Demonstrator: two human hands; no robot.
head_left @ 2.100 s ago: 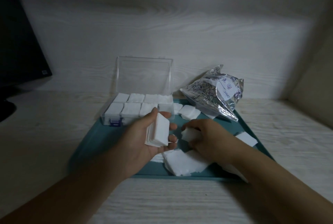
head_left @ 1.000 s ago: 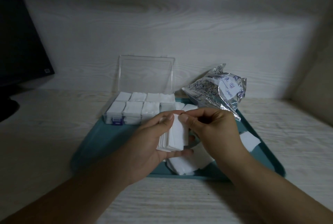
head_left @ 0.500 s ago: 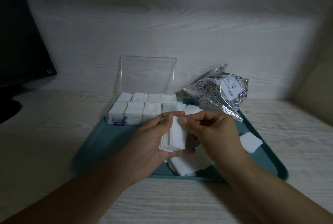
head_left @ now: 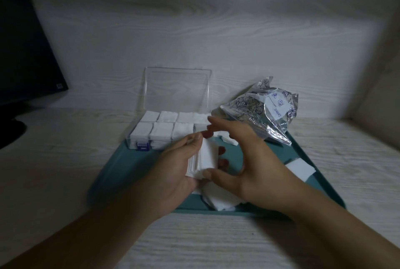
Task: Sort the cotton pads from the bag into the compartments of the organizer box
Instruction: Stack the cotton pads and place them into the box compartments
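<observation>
Pale wood-grain surface: carries all.
Teal plastic tray: corrals loose stock.
Clear compartmented organizer box, lid upright for access; visible cells hold pads.
Crinkled printed plastic bag: behind the tray's right part.
Left hand: fingers clasp a white square cotton pad stack, seemingly squaring it.
Right hand: fingers spread, thumb at stack's lower edge.

A home desk: pale wood-grain surface, dark monitor beside.
</observation>
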